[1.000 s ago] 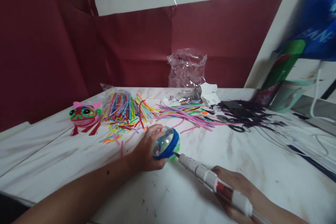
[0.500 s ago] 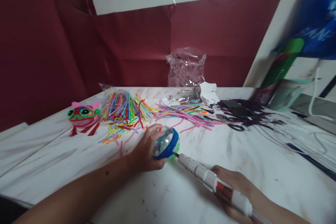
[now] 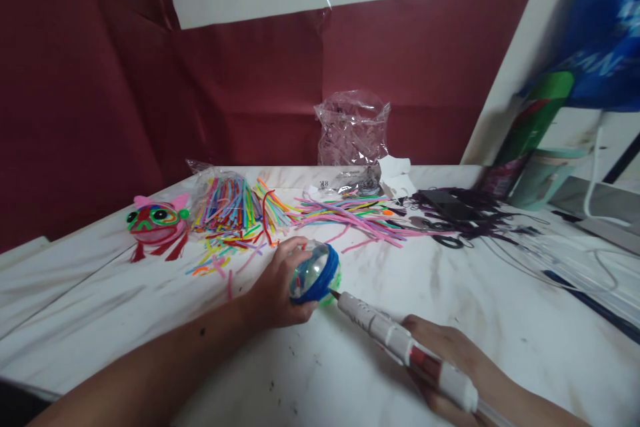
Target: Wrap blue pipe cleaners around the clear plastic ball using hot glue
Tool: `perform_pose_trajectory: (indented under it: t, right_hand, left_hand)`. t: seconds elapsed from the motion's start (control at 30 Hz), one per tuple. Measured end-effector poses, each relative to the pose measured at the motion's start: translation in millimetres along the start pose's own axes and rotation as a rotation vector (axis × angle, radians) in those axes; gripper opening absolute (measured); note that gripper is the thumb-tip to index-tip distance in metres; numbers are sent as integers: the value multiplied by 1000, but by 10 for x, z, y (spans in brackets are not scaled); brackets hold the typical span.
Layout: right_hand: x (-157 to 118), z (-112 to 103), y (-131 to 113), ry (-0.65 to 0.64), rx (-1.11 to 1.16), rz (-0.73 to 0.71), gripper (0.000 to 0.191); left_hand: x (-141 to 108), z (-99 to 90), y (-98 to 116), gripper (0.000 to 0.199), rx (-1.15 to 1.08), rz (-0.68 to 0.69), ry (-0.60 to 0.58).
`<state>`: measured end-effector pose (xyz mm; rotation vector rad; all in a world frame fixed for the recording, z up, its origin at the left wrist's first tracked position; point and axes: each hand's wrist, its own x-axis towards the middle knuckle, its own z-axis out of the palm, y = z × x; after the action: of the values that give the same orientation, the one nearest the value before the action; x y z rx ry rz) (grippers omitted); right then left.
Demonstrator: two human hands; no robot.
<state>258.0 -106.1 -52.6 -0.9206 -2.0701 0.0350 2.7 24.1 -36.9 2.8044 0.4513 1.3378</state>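
Observation:
My left hand (image 3: 280,287) is wrapped round a clear plastic ball (image 3: 309,275) and holds it just above or on the table. A fuzzy blue band (image 3: 325,277) circles the ball, and bright green fuzz (image 3: 336,285) covers part of its far right side. In my right hand (image 3: 445,353) is a white hot glue pen (image 3: 385,332) with a reddish window and a clear stick coming out of its back end. Its dark tip meets the lower right edge of the blue band, touching or very close. My right fingers are partly hidden behind the pen.
A finished-looking pink animal head (image 3: 157,223) sits at the left. Behind the ball lie a bag of pipe cleaners (image 3: 225,203), loose pipe cleaners (image 3: 350,217) and scissors (image 3: 447,240). Dark purple strands (image 3: 480,213), a green cup (image 3: 543,177) and a white cable (image 3: 597,173) occupy the right.
Almost nothing differs. The whole view has shifted slightly, while both hands, the ball and the glue pen keep the same positions relative to each other.

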Motion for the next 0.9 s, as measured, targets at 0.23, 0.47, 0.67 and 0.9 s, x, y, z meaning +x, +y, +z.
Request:
perform_pose_trajectory:
  t: [0.23, 0.47, 0.67, 0.9]
  right_hand:
    - [14, -7, -13, -3, -60, 52, 12]
    - [-38, 10, 63, -48, -78, 23, 12]
    - [-69, 25, 77, -57, 6, 37, 5]
    - [-40, 9, 35, -36, 13, 40, 8]
  left_hand:
    - [-25, 10, -16, 82, 10, -11, 1]
    - [-2, -3, 7, 80, 19, 5, 6]
    - [-14, -1, -1, 81, 20, -11, 3]
    - [-24, 13, -17, 80, 13, -20, -2]
